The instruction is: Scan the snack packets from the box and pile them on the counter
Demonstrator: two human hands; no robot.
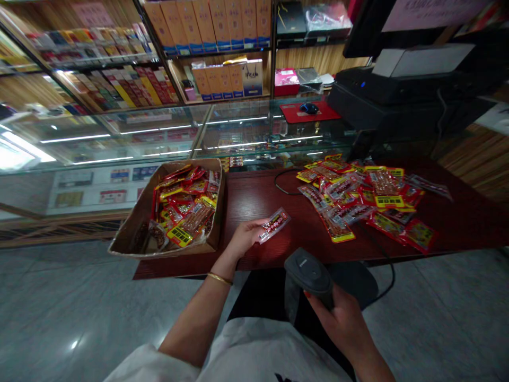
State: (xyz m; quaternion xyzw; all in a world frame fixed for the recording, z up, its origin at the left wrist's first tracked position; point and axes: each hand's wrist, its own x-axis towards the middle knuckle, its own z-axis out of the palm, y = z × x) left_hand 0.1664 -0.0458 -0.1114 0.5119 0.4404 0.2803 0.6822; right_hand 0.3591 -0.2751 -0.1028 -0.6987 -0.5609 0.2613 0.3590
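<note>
Dark red wood, glossy under the shop lights, forms the worktop. From where I stand, the left hand pinches a clear-and-red snack packet near the front edge — between a cardboard box of packets at the left end and a loose pile toward the right. Just off that front edge, the right hand is wrapped round a grey scanner. Beyond the back edge runs a glass counter — boxed goods shelved behind, grey floor below.
</note>
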